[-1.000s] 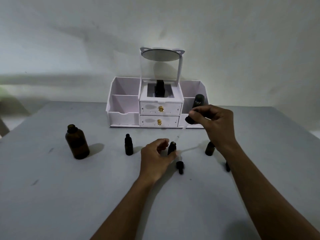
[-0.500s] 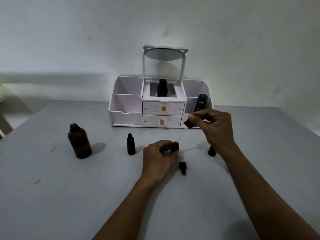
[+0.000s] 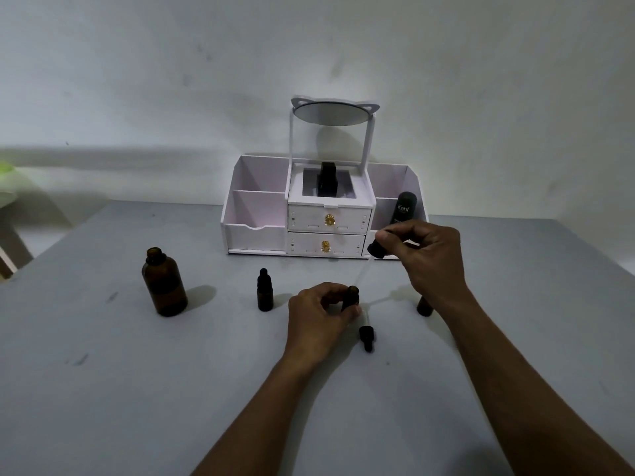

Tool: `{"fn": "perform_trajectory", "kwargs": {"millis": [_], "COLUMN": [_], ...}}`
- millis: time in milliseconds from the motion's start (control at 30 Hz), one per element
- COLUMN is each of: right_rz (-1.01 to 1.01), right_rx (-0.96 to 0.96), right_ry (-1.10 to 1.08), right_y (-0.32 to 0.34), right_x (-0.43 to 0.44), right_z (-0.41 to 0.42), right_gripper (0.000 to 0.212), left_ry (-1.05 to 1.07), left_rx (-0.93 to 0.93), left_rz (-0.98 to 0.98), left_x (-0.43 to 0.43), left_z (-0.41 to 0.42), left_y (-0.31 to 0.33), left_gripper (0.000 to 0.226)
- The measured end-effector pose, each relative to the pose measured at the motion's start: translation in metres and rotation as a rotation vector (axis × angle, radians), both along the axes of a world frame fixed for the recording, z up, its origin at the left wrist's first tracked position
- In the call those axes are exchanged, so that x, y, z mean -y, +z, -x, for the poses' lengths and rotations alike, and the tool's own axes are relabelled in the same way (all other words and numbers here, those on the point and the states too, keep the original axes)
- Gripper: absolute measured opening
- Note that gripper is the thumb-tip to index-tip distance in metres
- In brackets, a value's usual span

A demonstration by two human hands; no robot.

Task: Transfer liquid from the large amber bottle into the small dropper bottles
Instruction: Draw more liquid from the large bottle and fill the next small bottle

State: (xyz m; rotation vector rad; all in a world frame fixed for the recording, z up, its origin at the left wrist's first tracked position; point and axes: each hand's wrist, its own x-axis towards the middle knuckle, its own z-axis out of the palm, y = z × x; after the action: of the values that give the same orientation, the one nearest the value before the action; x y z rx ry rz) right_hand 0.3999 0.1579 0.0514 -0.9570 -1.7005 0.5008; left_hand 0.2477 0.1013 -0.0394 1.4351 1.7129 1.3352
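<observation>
The left hand point(image 3: 319, 316) grips the small dropper bottle point(image 3: 351, 297); the right hand point(image 3: 431, 261) pinches the pipette point(image 3: 376, 250) by its bulb. Keep the tip over the mouth and squeeze slowly. The large amber bottle point(image 3: 165, 286) stands uncapped, well left.

Dim room, plain grey wall point(image 3: 137, 63), grey table point(image 3: 103, 407), shadows

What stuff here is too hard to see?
Head view only.
Small open dark glass bottle: left hand hides its lower half.
Clear thin pipette under the right hand: too faint to show liquid.
Another small dark bottle: that hand's wrist covers most.
Pale green object: cut by left edge.
</observation>
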Motion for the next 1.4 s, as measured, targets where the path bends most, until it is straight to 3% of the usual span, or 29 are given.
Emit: {"fn": "perform_trajectory", "kwargs": {"millis": [267,400,533,800,1000,1233,1400], "right_rz": [-0.005,-0.027,-0.048,0.028,0.079,0.078,0.085], "right_rx": [-0.049,-0.106,-0.145,-0.205,-0.276,-0.275,-0.245], "right_ry": [0.048,0.12,0.196,0.474,0.546,0.562,0.542], "right_y": [0.024,0.048,0.07,0.079,0.076,0.072,0.063], "right_x": [0.003,0.009,0.022,0.049,0.055,0.046,0.036], "right_z": [-0.004,0.0,0.024,0.125,0.191,0.223,0.233], "right_gripper": [0.008,0.008,0.007,0.013,0.012,0.016,0.008], "left_ry": [0.006,0.01,0.011,0.296,0.511,0.541,0.533], "left_rx": [-0.014,0.083,0.184,0.251,0.242,0.191,0.171], "left_rz": [-0.009,0.029,0.046,0.0,-0.083,-0.084,-0.084], "left_x": [0.004,0.015,0.044,0.109,0.125,0.107,0.099], "left_z": [-0.002,0.001,0.018,0.118,0.181,0.202,0.208], "left_y": [0.001,0.005,0.011,0.01,0.01,0.013,0.01], "left_gripper": [0.042,0.052,0.042,0.035,0.042,0.057,0.067]}}
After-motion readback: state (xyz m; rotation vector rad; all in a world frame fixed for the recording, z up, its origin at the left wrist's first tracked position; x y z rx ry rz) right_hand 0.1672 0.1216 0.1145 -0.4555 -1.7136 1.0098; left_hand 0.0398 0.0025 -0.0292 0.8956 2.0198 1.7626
